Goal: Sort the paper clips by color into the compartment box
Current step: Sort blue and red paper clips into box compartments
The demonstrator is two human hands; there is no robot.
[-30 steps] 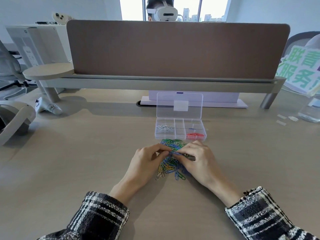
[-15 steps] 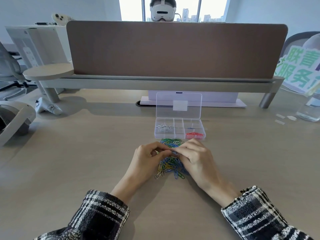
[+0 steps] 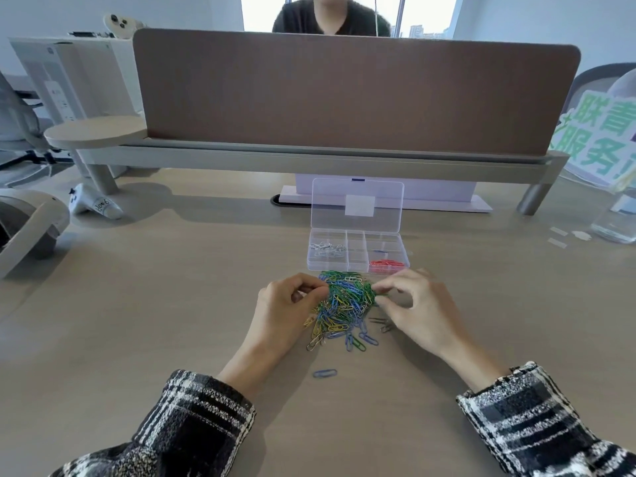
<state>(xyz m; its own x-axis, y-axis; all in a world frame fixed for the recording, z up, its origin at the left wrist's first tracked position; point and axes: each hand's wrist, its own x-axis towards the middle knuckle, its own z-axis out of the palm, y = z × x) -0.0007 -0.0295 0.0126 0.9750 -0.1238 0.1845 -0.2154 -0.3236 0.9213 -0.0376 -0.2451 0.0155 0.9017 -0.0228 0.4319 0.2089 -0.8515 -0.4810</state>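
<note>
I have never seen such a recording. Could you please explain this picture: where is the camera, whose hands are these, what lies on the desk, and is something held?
There is no machine here. The camera sits on a person's head and looks down, so you see that person's own left hand and right hand in checked sleeves. On the desk lies a mixed pile of green, blue and yellow paper clips. Beyond it stands an open clear compartment box, holding silver clips at the left and red clips at the right. Each hand pinches at an edge of the pile; which clip it holds is too small to tell.
</note>
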